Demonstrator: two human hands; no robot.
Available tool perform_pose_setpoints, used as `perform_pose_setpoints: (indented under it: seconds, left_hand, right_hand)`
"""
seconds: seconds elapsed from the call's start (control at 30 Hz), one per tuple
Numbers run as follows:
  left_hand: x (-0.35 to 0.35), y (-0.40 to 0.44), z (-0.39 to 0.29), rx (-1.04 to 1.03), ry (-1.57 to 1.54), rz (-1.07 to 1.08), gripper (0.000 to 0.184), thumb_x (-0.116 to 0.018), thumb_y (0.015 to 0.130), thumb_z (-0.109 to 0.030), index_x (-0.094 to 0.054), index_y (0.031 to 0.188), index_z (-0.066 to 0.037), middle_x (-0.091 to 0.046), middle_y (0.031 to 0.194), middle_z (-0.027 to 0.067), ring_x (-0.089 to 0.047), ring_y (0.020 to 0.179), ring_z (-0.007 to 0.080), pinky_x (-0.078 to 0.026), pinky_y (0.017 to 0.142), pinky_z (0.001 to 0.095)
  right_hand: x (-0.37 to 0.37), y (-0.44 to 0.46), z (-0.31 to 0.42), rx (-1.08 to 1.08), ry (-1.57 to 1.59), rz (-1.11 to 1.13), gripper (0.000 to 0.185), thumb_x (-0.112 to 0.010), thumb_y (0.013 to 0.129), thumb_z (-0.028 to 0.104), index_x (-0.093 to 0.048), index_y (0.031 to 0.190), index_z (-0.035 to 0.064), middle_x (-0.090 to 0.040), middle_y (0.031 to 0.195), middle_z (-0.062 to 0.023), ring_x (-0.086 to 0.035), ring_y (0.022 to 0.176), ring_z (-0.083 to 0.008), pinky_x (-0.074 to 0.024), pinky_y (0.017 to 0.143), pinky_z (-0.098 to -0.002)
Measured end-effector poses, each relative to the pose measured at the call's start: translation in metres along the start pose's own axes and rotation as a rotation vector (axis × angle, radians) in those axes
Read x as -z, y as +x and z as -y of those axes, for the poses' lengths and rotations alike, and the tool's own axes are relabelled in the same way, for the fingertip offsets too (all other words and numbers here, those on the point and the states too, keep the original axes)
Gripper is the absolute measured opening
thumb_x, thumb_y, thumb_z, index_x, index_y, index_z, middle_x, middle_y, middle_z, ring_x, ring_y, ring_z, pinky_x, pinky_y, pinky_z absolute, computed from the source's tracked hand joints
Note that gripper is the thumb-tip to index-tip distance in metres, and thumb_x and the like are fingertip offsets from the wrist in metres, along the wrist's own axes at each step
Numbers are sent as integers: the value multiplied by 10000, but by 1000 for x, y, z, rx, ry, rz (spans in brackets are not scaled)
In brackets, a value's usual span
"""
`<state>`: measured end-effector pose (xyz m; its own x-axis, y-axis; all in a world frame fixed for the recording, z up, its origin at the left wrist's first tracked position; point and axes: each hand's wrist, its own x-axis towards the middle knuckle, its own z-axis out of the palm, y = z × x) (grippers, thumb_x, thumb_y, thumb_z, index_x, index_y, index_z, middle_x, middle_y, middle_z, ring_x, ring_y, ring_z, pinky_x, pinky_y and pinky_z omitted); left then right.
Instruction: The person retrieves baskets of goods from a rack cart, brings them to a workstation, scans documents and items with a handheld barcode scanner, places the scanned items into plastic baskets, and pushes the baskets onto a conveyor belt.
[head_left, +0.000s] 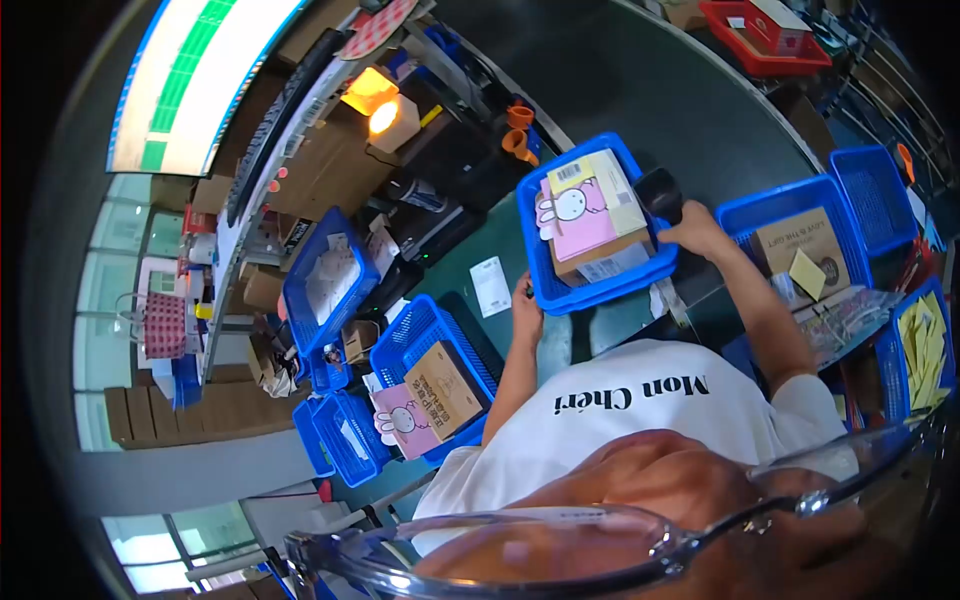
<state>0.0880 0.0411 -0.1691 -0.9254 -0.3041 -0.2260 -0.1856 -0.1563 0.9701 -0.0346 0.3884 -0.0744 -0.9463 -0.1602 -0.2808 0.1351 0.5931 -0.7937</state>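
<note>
A blue plastic basket [575, 300] stands in front of me on the dark green table. In it lie a cardboard box [610, 250] and a pink card with a white bunny [578, 215], partly under a pale yellow packet with a barcode [600, 180]. My left hand [528, 308] is at the basket's near left corner, its fingers curled and partly hidden by the rim. My right hand [697, 232] is closed around a black hand-held barcode scanner [660, 194], whose head points at the basket's right side. The right thumb is close to the rim.
To my left is a blue basket [410, 335] with a brown box and a bunny card; a white slip [490, 287] lies between. On my right stands another blue basket [735, 210] holding a brown box. Orange tape dispensers [518, 145] and a lit lamp [385, 117] are ahead.
</note>
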Motion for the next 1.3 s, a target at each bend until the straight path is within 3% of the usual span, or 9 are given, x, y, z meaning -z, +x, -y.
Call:
perform_pose_setpoints:
  seconds: [0.03,0.07,0.27,0.37,0.6,0.83,0.93,1.07,1.3]
  left_hand:
    - [-3,-4,-5,-12,3,-28,153,-662,816,-36,-516,861,-37,-443,1404,117,-555,1063,198,-495,789,263]
    - [-9,-6,-10,-23,5,-50,155,-666,812,-41,-515,848,-39,-444,1400,116,-547,1076,202,-492,804,266]
    - [1,-7,-17,-120,-13,-42,146,-658,819,-56,-513,832,-39,-491,1317,127,-503,1143,216,-447,927,295]
    - [14,-2,8,-295,165,-74,147,-635,808,-17,-501,859,-48,-499,1297,118,-563,1015,185,-480,833,284]
    - [95,-16,22,-142,315,-273,170,-576,758,67,-489,809,-70,-545,720,4,-519,665,90,-430,593,247]
    - [134,-27,-16,-198,70,-366,128,-564,791,69,-533,812,-53,-588,762,28,-534,659,105,-449,618,251]
    - [99,-30,-48,-154,-82,-333,116,-546,795,59,-552,863,-36,-624,830,63,-582,706,141,-487,654,277]
    - [20,-12,-76,-155,-161,-292,143,-522,794,53,-546,912,-24,-632,890,98,-617,772,190,-525,704,317]
    - [-115,-10,-108,-191,-233,36,120,-533,841,20,-530,954,-18,-617,912,97,-616,803,198,-516,729,317]
  right_hand:
    - [16,-19,35,-63,-41,90,543,-779,598,208,-633,1040,-72,-609,1102,-286,-612,1044,-365,-497,865,-378]
    - [-5,-2,-6,270,-247,-100,527,-773,595,190,-635,1033,-69,-624,1074,-274,-623,1021,-356,-502,853,-375]
    - [10,-14,17,-76,245,241,418,-750,641,86,-650,1021,-56,-684,955,-149,-648,897,-245,-504,788,-360]
    - [7,-20,15,-43,444,108,517,-766,636,50,-588,1113,-35,-653,983,-109,-639,841,-211,-511,758,-322]
    - [48,-12,-17,-6,945,-184,273,-704,694,32,-601,947,17,-614,811,-55,-617,749,-161,-495,655,-298]
    - [54,77,-76,61,905,-452,270,-767,745,123,-615,954,41,-616,856,-41,-598,763,-141,-489,661,-289]
    - [37,89,-95,19,881,-556,304,-781,762,211,-667,951,3,-665,846,-52,-601,716,-123,-485,652,-290]
    - [-3,-1,-4,197,840,-92,379,-811,735,219,-668,1005,-6,-686,960,-88,-634,862,-141,-503,744,-280]
    - [63,-98,49,360,366,-459,564,-848,688,243,-605,1133,-4,-683,1050,-125,-658,916,-189,-510,847,-326]
